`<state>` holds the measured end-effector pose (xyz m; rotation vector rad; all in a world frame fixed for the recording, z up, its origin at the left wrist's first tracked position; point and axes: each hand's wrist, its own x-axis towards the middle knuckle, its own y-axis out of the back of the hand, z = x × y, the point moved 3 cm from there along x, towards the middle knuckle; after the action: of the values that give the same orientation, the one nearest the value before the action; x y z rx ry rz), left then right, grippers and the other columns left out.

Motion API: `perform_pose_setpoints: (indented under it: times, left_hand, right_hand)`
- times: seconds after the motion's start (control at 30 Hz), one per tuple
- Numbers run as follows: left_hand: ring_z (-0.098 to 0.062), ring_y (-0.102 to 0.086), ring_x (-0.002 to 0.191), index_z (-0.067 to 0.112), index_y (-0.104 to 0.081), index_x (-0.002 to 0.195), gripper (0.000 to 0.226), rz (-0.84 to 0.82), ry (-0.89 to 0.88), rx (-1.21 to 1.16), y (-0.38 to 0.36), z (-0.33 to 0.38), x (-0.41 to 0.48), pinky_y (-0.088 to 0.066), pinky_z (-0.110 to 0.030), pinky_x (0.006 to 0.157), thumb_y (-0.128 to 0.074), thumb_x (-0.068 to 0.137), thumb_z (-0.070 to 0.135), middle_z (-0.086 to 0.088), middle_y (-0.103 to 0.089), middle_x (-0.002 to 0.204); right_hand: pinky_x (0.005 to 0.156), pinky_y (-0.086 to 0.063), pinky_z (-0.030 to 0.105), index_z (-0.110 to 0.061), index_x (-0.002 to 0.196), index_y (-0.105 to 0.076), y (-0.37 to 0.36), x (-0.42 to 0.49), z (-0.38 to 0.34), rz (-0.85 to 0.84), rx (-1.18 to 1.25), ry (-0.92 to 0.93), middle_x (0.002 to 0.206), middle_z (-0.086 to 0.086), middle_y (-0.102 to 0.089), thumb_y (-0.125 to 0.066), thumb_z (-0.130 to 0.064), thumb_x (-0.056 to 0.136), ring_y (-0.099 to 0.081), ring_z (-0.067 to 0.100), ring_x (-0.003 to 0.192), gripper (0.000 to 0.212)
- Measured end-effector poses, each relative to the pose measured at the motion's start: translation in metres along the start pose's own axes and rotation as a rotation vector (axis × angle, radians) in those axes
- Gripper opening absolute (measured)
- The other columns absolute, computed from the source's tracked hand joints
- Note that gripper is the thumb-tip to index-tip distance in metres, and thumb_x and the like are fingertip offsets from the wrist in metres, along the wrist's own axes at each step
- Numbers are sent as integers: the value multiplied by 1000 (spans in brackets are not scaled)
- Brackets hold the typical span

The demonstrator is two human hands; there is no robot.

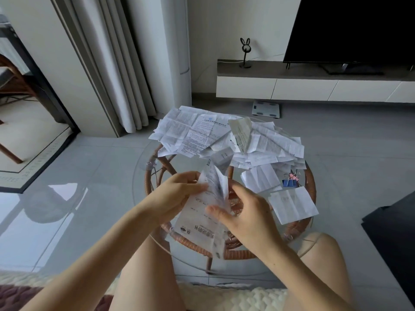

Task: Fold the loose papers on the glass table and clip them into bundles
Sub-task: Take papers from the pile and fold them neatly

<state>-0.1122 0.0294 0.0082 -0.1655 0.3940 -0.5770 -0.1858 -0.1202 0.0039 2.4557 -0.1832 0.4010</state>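
A long printed paper (199, 212) hangs above the near part of the round glass table (143, 182), its top bent over. My left hand (179, 194) pinches its upper left edge. My right hand (247, 216) grips its right side with the thumb on the front. A heap of loose papers (224, 135) covers the far half of the table. Two folded papers (260, 178) (292, 204) lie to the right of my hands. Blue and pink binder clips (290, 179) sit between them.
The glass top rests on a wicker frame (311, 189). My bare knees (321, 243) flank the table's near edge. A dark object (395, 232) stands at the right. A TV cabinet (314, 86) and a floor scale (266, 108) lie beyond, curtains (121, 75) at the left.
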Motion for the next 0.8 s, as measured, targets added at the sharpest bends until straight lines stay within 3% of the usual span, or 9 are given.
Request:
perform_pose_setpoints:
  times: [0.07, 0.13, 0.27, 0.33, 0.4, 0.5, 0.67, 0.73, 0.8]
  left_hand:
    - [-28, -68, 71, -1, -60, 98, 20, -43, 8, -52, 2, -3, 2, -57, -33, 59, -62, 80, 8, -20, -66, 90]
    - [-28, -69, 72, 7, -67, 86, 10, -60, -10, -95, 8, -2, 2, -58, -35, 61, -60, 78, 10, -18, -68, 87]
    - [-23, -67, 73, 9, -63, 73, 10, 33, -109, -5, 34, 6, 8, -59, -36, 69, -68, 81, 9, -12, -69, 83]
    - [-18, -66, 79, 0, -66, 81, 17, 175, -360, 566, 48, 16, 11, -56, -39, 81, -69, 79, 17, -10, -70, 87]
    - [-8, -65, 81, 1, -73, 80, 21, 345, -815, 1018, 50, 27, 10, -54, -32, 79, -71, 81, 22, -1, -72, 87]
    - [2, -62, 103, 1, -74, 74, 12, 479, -1173, 1083, 52, 31, -3, -51, -29, 90, -67, 82, 7, 4, -70, 92]
    - [-18, -59, 116, 8, -74, 88, 13, 111, -1037, 1495, 63, -40, -8, -48, -38, 98, -69, 76, 5, -2, -69, 114]
    - [-19, -54, 123, 13, -72, 106, 42, -48, -913, 1595, 60, -70, -13, -43, -33, 103, -79, 65, 6, -3, -65, 123]
    - [-17, -51, 126, 22, -69, 116, 45, -129, -833, 1594, 53, -83, -20, -40, -29, 104, -69, 72, 14, 1, -62, 127]
  right_hand:
    - [71, -54, 23, -25, 105, -67, 1, 1, 8, 84, 107, -74, 91, -18, -69, -68, -43, 80, -65, 3, 80, 31]
    - [67, -55, 35, -25, 88, -70, 7, 4, 17, 150, 278, -242, 78, -4, -71, -65, -26, 86, -67, 20, 75, 6]
    - [83, -55, 39, -8, 85, -68, 22, 19, 39, 208, 760, -515, 85, 11, -70, -59, -15, 89, -66, 30, 87, 12]
    - [89, -51, 37, -17, 84, -66, 29, 29, 36, 233, 732, -385, 86, 3, -68, -58, -20, 90, -63, 22, 89, 11]
    - [88, -49, 29, -24, 85, -62, 33, 34, 27, 185, 634, -155, 88, 2, -65, -54, -31, 93, -62, 19, 91, 13]
    - [94, -47, 21, -27, 97, -56, 29, 26, 20, -32, 402, 171, 111, 0, -67, -44, -40, 97, -62, 14, 110, 18]
    - [109, -35, 25, -20, 112, -59, -6, -21, 62, -316, 35, 304, 120, -3, -65, -40, -37, 100, -56, 5, 119, 28]
    - [98, -46, 23, -21, 110, -60, -14, -36, 79, -356, -39, 250, 111, -7, -69, -39, -40, 100, -61, 2, 107, 30]
    - [70, -50, 13, -22, 101, -57, -12, -40, 84, -350, -54, 181, 86, -18, -65, -41, -39, 99, -62, -8, 81, 23]
